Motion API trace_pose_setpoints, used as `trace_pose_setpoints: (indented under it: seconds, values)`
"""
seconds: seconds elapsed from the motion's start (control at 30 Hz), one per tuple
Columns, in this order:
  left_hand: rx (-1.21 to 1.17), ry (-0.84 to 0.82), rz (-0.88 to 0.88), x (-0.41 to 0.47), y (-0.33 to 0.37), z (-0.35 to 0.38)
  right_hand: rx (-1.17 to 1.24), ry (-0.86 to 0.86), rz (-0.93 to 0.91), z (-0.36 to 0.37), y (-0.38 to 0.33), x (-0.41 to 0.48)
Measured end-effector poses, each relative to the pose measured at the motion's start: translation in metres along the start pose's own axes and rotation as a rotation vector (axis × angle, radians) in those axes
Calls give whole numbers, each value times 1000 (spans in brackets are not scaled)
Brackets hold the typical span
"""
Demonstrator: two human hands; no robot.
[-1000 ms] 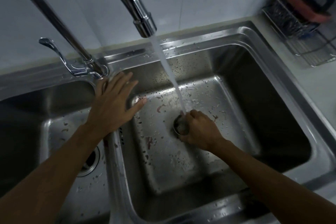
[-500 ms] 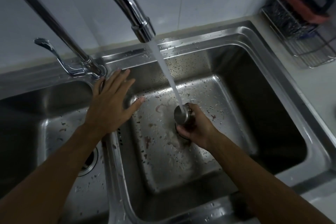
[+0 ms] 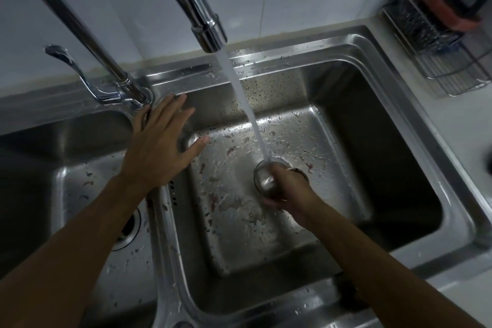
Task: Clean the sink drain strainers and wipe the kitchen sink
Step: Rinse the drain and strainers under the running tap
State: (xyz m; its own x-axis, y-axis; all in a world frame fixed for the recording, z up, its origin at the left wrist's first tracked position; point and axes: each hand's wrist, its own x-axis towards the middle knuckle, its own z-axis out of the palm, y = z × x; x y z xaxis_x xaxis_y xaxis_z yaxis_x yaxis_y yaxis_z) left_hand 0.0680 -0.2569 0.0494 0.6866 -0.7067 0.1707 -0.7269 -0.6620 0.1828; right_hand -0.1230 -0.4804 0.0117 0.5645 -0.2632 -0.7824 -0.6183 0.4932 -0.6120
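Observation:
My right hand (image 3: 288,192) grips a round metal drain strainer (image 3: 265,177) over the drain of the right basin (image 3: 332,141). Water from the faucet spout (image 3: 210,34) falls straight onto the strainer. Reddish food bits speckle the wet floor of that basin. My left hand (image 3: 159,146) lies flat, fingers spread, on the divider (image 3: 165,234) between the two basins, just below the faucet base. The left basin's drain (image 3: 130,229) shows partly under my left forearm.
The faucet lever (image 3: 66,61) sticks out to the left of the base. A wire rack (image 3: 442,45) holding a red-and-black brush and a scourer stands on the counter at the back right.
My right hand lifted the strainer out of the drain into the water stream, then lowered it a little. The left hand stayed on the divider.

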Motion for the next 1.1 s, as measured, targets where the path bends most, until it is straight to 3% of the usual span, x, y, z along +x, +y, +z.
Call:
trace_pose_setpoints:
  seconds: [0.07,0.13,0.23,0.4,0.5,0.57,0.67,0.9,1.1]
  values:
    - [6,8,-2,0,1,0,-731,27,-330,4,21,-4]
    - [10,16,-4,0,1,0,-1268,-111,-545,10,45,1]
    - [9,16,-4,1,0,1,-1623,-271,-584,24,68,5]
    - [2,37,-1,1,0,3,-1749,-256,-698,15,53,1]
    - [-5,31,-15,2,-1,2,-1731,70,-773,-24,22,5]
    - [-6,24,-20,1,-1,2,-1685,277,-646,-50,7,11]
    - [-8,18,-24,2,1,0,-1575,216,-426,-59,3,25]
    - [-14,21,-14,2,2,0,-1389,264,-485,-11,18,61]
    - [-31,-15,-36,3,4,-3,-1414,309,-457,-15,15,63]
